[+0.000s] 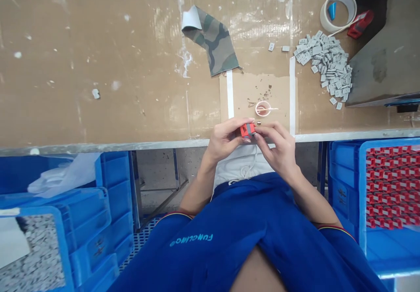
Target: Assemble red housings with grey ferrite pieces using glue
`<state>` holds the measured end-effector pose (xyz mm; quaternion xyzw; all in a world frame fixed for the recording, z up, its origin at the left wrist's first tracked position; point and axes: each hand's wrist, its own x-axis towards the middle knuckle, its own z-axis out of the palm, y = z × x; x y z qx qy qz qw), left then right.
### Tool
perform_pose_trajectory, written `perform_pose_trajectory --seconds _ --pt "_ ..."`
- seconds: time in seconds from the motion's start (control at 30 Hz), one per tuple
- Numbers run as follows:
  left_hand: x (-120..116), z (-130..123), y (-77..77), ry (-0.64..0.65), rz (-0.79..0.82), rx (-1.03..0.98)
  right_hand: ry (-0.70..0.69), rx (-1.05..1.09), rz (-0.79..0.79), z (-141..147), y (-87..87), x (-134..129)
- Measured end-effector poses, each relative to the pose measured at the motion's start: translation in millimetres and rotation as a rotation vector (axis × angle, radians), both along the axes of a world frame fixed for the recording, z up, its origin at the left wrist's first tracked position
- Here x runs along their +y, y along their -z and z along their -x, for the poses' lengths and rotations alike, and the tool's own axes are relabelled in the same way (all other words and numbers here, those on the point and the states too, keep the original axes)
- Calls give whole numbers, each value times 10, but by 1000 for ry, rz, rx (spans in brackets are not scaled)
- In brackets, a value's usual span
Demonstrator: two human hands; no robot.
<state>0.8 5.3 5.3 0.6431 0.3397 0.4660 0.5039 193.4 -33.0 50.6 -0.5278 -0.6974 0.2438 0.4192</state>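
A small red plastic piece with a grey band (248,130) is held at the table's front edge. My left hand (223,139) pinches it between thumb and fingers from the left. The fingertips of my right hand (276,144) are closed at its right end; whatever they pinch is hidden. Just beyond my hands stands a small cup (263,109) with reddish contents and a thin stick lying across it. Between the cup and my fingers lies a tiny shiny bit (259,123).
Many small grey-white tiles (328,64) are heaped at right, near a tape roll (338,11), another red piece (360,24) and a grey panel (387,60). A camouflage-patterned sheet (220,42) lies behind. Blue crates (348,195) flank me, the right one with rows of red parts.
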Motion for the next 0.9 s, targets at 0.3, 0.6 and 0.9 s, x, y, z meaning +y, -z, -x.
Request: perform_pose_trajectory --seconds 0.3,0.6,0.9 --pt "-16 43 7 51 17 45 -104 -23 68 -62 -19 54" --pt "17 55 20 77 -60 10 -96 15 102 -74 16 17" --pt "-17 26 -6 80 59 -57 -144 -166 6 -109 -33 -2"
